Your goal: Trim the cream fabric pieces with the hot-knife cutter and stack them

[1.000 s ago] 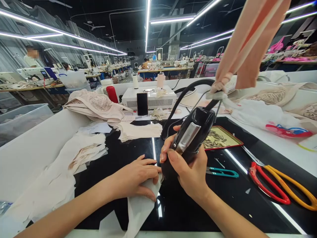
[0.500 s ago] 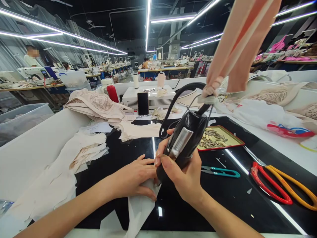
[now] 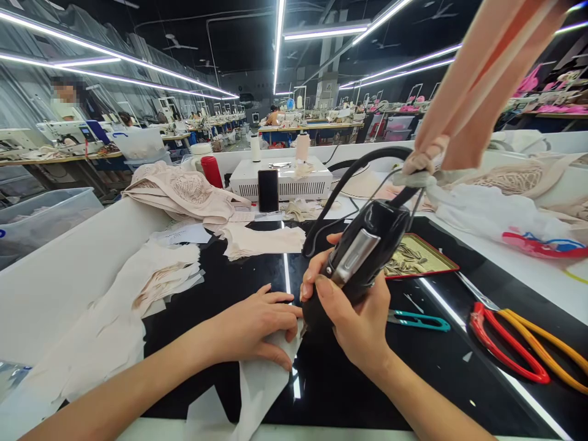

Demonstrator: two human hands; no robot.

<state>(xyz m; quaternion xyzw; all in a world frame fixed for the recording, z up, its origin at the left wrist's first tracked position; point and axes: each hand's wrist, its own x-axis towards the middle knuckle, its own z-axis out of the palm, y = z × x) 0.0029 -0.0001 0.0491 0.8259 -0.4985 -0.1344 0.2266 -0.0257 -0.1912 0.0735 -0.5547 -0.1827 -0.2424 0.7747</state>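
My right hand (image 3: 353, 306) is wrapped around a black corded hand tool (image 3: 353, 251) with a silver lever on its side. The tool tilts, its lower end at the edge of a pale fabric piece (image 3: 264, 386); the tip itself is hidden. Pinkish fabric strips (image 3: 478, 92) are tied near its cord and run upward. My left hand (image 3: 257, 327) lies on that fabric with fingers spread, pressing it on the black tabletop (image 3: 349, 392). Its fingertips are close to the tool's lower end.
Teal thread snips (image 3: 420, 320) and red-and-orange handled scissors (image 3: 509, 343) lie right. Behind the tool sits a tray (image 3: 436, 251) of seeds. Stacked fabric pieces (image 3: 110, 324) are left, lace bra parts (image 3: 179, 193) farther back. A phone (image 3: 268, 190) leans against a white box (image 3: 294, 180).
The tool and my right hand have shifted slightly right and away from my left hand, against a small shift of the whole view. My left hand stays on the fabric.
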